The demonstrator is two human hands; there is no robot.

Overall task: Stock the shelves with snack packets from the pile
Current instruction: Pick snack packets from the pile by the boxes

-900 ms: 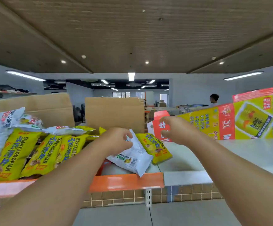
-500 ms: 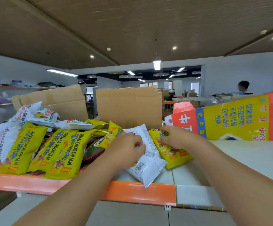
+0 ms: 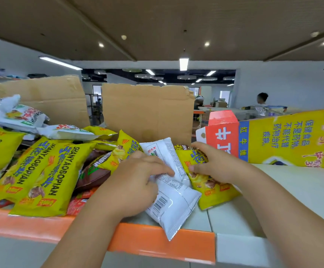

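head view | faces forward, level | close to shelf (image 3: 157,242)

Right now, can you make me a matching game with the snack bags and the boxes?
Things:
1. white packet
2. yellow packet
3. brown packet
4. yellow and red carton

Places:
A. lying on its side at the right
B. under the left hand
C. under the right hand
D. tucked among the pile's yellow bags

Pairs: 1-B, 2-C, 3-D, 4-A

A stockroom-like open office: orange-edged shelf (image 3: 157,242), snack packets (image 3: 41,171), cardboard boxes (image 3: 147,111).
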